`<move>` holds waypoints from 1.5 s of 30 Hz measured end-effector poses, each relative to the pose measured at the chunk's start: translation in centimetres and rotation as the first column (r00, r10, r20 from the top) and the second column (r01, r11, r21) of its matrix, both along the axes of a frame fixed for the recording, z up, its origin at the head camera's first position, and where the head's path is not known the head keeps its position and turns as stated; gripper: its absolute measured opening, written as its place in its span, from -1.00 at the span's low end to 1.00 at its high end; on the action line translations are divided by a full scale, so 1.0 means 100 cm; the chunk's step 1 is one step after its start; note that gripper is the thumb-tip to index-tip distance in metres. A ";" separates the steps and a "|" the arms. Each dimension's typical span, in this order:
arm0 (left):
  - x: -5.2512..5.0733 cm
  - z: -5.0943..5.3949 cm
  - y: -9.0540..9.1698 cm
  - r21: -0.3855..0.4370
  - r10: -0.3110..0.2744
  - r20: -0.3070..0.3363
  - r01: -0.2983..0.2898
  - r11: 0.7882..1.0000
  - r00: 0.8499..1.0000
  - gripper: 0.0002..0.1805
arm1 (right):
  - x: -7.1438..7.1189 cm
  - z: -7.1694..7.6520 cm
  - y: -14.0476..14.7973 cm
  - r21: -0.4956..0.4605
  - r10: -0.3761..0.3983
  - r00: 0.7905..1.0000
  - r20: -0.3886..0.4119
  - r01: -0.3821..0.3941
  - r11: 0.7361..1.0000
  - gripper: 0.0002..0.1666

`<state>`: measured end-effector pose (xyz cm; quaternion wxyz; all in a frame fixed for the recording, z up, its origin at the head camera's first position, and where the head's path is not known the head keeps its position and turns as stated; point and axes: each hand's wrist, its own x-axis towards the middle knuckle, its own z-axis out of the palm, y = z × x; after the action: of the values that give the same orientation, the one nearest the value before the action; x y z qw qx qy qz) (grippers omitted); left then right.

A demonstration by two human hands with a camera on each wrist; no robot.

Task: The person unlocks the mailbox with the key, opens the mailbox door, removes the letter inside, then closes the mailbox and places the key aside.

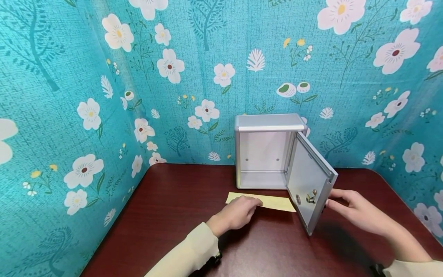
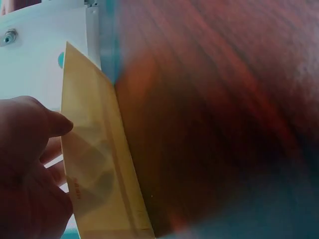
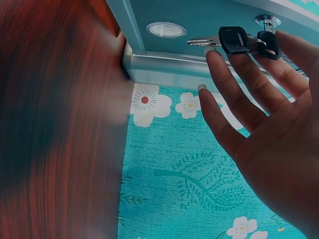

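My left hand (image 1: 239,211) pinches a yellow paper envelope (image 1: 277,203), thumb on one face and fingers behind it. In the left wrist view the envelope (image 2: 97,159) is tilted, with small red print near one edge. Behind it stands a silver metal box (image 1: 264,120) with its door (image 1: 306,181) swung wide. My right hand (image 1: 363,213) is at the outer face of that door. In the right wrist view its thumb and fingers pinch a black-headed key (image 3: 269,46) in the lock (image 3: 268,21); a second key (image 3: 233,41) hangs from it across the fingers.
A dark red-brown table (image 1: 187,181) lies under everything. Teal flowered cloth (image 1: 214,88) rises behind and at both sides, close to the box's back. The door's free edge juts toward me, and a round window (image 3: 167,30) sits in its face.
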<state>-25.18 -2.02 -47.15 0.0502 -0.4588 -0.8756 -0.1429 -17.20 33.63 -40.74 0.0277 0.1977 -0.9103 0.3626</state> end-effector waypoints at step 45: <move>0.008 -0.010 0.012 -0.146 -0.074 -0.043 0.067 0.987 0.996 -0.59 | 0.002 -0.001 -0.010 0.004 0.011 0.999 -0.046 -0.010 1.000 -0.69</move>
<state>-24.40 -0.79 -48.16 0.0328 -0.4952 -0.8654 -0.0698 -17.04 32.59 -40.85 0.0461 0.2107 -0.9091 0.3563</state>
